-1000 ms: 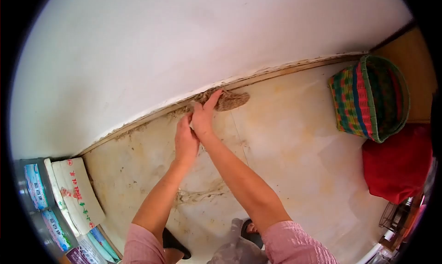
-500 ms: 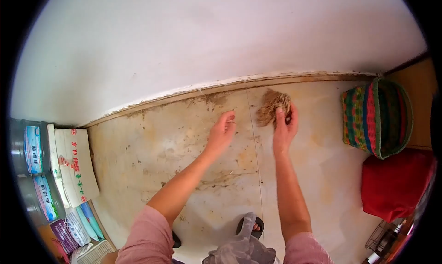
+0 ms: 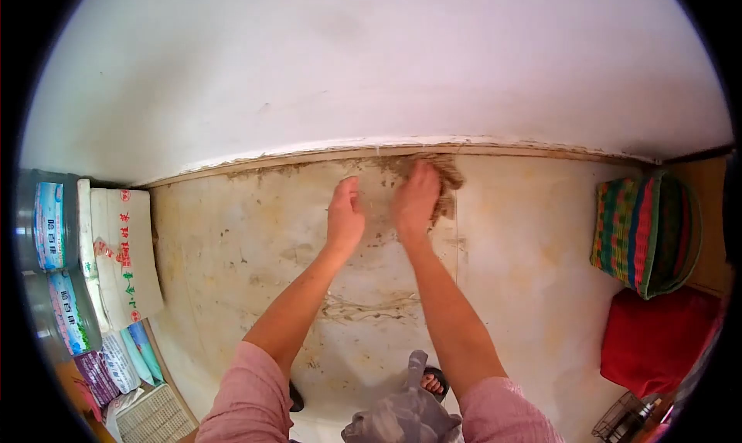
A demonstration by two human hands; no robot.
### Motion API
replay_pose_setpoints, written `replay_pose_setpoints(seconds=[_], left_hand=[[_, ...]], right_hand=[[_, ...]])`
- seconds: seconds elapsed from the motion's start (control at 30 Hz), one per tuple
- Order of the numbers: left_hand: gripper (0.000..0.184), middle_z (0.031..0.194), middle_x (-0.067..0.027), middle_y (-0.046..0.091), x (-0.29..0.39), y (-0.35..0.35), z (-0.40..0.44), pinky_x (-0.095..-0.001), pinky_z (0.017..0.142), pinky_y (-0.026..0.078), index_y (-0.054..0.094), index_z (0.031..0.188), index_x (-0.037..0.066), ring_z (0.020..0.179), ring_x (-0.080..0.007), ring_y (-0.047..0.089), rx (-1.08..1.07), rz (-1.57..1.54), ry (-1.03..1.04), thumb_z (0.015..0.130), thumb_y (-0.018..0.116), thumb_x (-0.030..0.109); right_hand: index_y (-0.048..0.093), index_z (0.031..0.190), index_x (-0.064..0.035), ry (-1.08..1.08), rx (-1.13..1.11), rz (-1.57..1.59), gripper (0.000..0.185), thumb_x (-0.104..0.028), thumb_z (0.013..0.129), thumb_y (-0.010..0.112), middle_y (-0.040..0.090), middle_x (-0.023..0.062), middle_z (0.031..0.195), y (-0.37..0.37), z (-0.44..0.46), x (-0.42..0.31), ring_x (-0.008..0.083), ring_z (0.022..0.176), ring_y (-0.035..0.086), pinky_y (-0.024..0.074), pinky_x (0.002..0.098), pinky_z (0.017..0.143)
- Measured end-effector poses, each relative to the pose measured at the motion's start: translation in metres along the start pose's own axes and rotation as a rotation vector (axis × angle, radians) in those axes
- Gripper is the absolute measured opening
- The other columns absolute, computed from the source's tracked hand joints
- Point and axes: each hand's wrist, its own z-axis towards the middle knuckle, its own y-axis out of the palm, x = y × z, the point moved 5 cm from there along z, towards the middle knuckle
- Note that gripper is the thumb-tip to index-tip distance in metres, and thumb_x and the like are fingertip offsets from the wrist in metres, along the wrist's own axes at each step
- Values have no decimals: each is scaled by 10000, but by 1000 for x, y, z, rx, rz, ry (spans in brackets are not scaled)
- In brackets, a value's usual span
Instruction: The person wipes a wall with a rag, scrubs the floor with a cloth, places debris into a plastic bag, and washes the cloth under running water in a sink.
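My right hand presses a shaggy, dirt-brown rag against the floor, close to the foot of the wall. Part of the rag is hidden beneath the fingers and palm. To its left, my left hand hovers above the floor, thumb and fingers drawn together. Whatever it pinches, if anything, is too small to name. Around both hands the pale floor carries brown stains and scattered bits of dirt. A streak of dirt and debris lies nearer my body.
A white wall rises beyond the floor. At left stand large water bottles, a white carton and a woven basket. A striped woven basket and a red cloth-covered thing stand at right. My sandalled foot is below.
My right hand has moved left with the rag and now presses it down near the wall. My left hand has shifted slightly left. The view has tilted a little upward.
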Motion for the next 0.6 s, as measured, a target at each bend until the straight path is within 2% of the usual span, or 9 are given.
replay_pose_setpoints(seconds=[0.03,0.13,0.23,0.33,0.43,0.53,0.6], left_hand=[[466,1149,-154,576,-5,-8,0,-341,849,482,484,1241,29,977,-270,592,28,39,14,803,437,-123],[486,1170,-151,562,-16,-31,-5,-339,846,482,485,1241,31,983,-265,588,66,55,-60,787,431,-132],[498,1175,-150,559,-31,-47,-9,-343,839,484,486,1239,38,980,-268,587,43,82,-79,778,417,-137],[489,1180,-152,554,-48,-68,-22,-347,833,484,488,1238,56,976,-271,588,12,82,-45,787,423,-120],[488,1177,-156,553,-34,-106,-49,-351,833,483,486,1250,80,969,-278,592,34,325,46,802,427,-105],[476,1190,-127,555,-42,-150,-72,-346,839,478,476,1275,91,971,-263,594,-122,276,28,818,507,-38],[483,1151,-116,572,-36,-168,-75,-343,830,476,472,1271,82,966,-233,592,-187,183,37,806,586,18]], right_hand=[[410,1278,51,-71,-50,56,509,-34,790,529,463,242,1250,8,-6,-17,414,1184,412,297,507,1036],[456,1243,16,-27,66,120,488,14,760,525,516,205,1188,-8,-7,-44,396,1124,460,349,484,1001],[515,1210,-36,-220,-215,320,490,49,728,519,557,158,1148,24,-25,-44,364,1074,498,402,444,954],[553,1198,-76,-230,-348,486,518,82,708,496,594,136,1111,29,-51,-88,357,1043,519,437,415,904],[553,1210,-73,-357,-504,603,502,91,744,467,624,124,1067,46,-99,-111,292,1012,559,462,379,859],[545,1227,-67,250,-1150,1049,482,92,788,425,638,76,1011,41,-111,-116,193,992,564,464,316,840],[552,1224,-42,306,-1250,1199,485,107,779,431,618,69,1097,-4,-103,-132,165,1011,560,462,285,861]])
